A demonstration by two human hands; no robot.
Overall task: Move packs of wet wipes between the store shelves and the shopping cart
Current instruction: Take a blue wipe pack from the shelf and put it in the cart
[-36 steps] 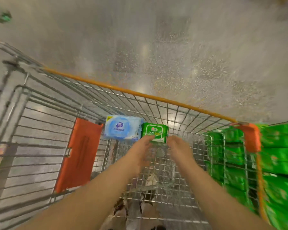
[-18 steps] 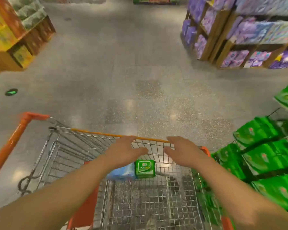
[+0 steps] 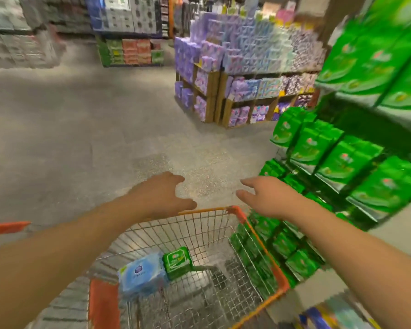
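A green pack of wet wipes (image 3: 178, 260) stands in the wire shopping cart (image 3: 259, 245) beside a larger pale blue pack (image 3: 140, 277). Both of my hands hover above the cart's far rim and hold nothing. My left hand (image 3: 163, 194) has its fingers spread and relaxed. My right hand (image 3: 262, 195) is likewise loose, with fingers pointing left. To the right of the cart, store shelves carry rows of green packs (image 3: 342, 160).
An orange flap (image 3: 103, 305) hangs inside the cart at the near left. A wooden display of purple packs (image 3: 235, 74) stands across the aisle ahead. Further shelving (image 3: 128, 32) lines the back. Grey floor (image 3: 69, 138) stretches to the left.
My hands let go of the green pack in the cart and lifted above the rim. The view swung up from the cart toward the aisle and shelves.
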